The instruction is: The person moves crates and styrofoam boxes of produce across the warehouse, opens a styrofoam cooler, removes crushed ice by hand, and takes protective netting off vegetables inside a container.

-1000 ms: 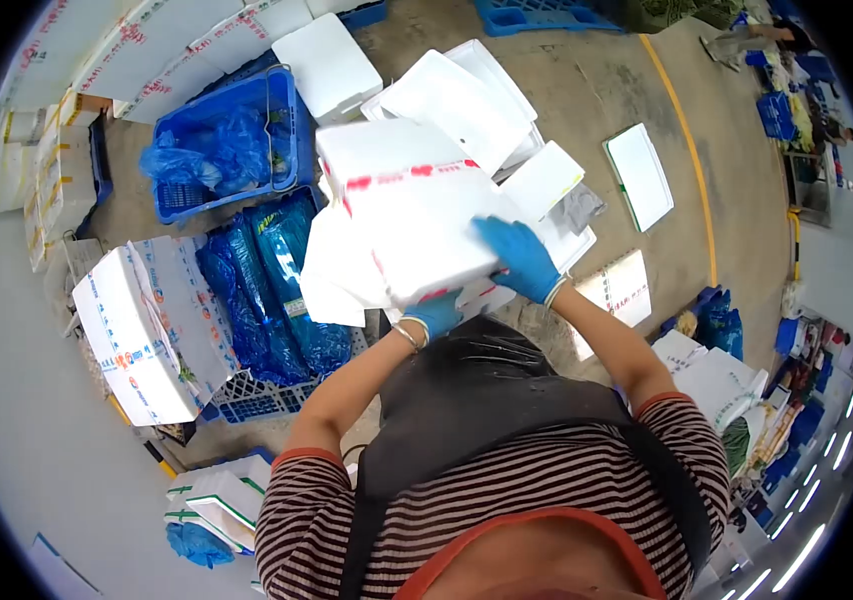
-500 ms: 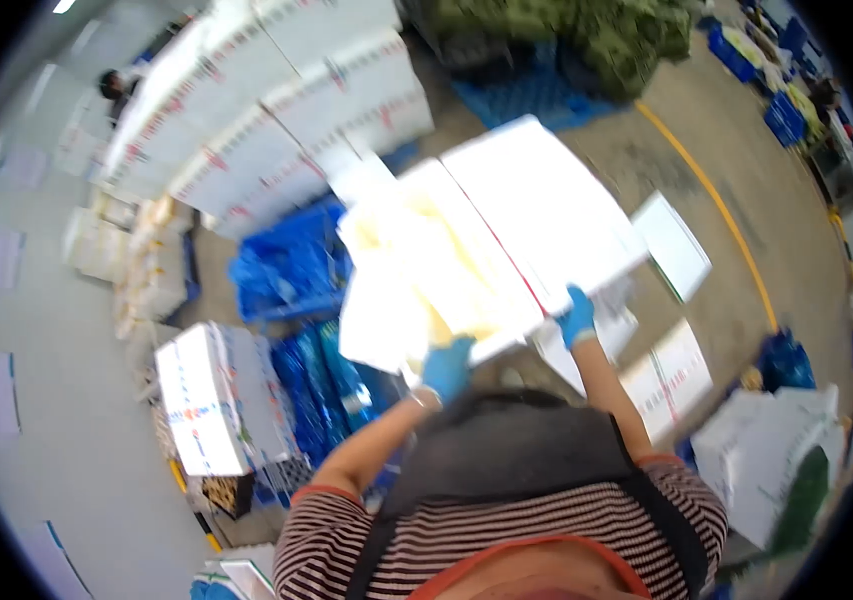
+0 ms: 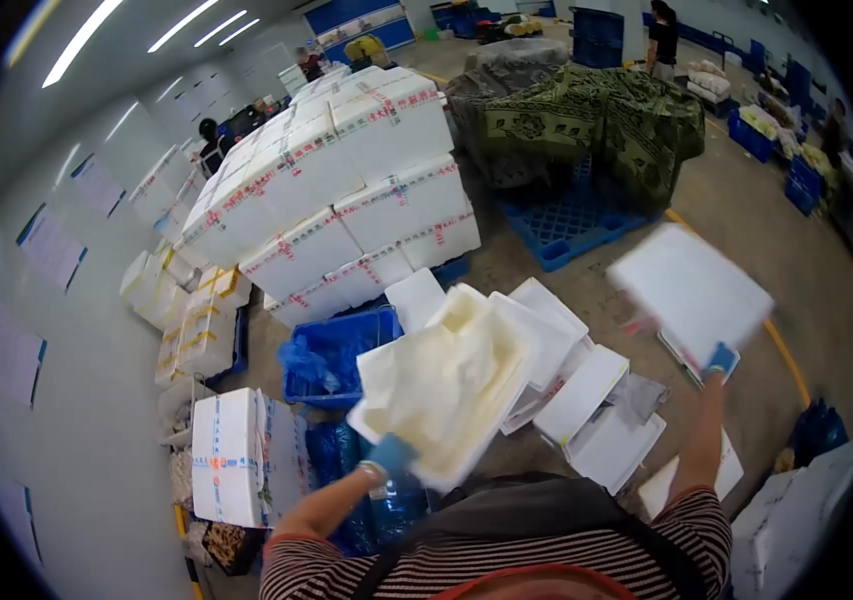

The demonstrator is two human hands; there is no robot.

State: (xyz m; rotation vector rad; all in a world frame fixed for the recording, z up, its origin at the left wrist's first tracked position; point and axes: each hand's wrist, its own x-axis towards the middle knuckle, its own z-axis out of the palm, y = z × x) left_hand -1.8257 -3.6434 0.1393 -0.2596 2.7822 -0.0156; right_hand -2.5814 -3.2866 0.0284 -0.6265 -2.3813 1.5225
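Observation:
My left hand (image 3: 394,455), in a blue glove, is closed on the near left edge of an open white foam box (image 3: 492,420). The box is tilted, and a crumpled cream paper liner (image 3: 427,365) lies in it and hangs over its left side. Out to the right, my right hand (image 3: 719,358), also gloved in blue, grips the near edge of a flat white foam lid (image 3: 692,285). That lid is held above the floor and is slightly blurred. Opened foam boxes (image 3: 587,400) lie between my hands, to the right of the lined box.
Taped white foam boxes (image 3: 347,170) are stacked high ahead. A blue crate (image 3: 342,390) with blue plastic stands left of the lined box, near another foam box (image 3: 227,455). Beyond are a blue pallet (image 3: 567,235) and a patterned green cover (image 3: 597,115). People stand farther off.
The lid has moved away from the lined box to the right in my right hand, uncovering the opened boxes. My left hand stays on the lined box. The view has tilted up.

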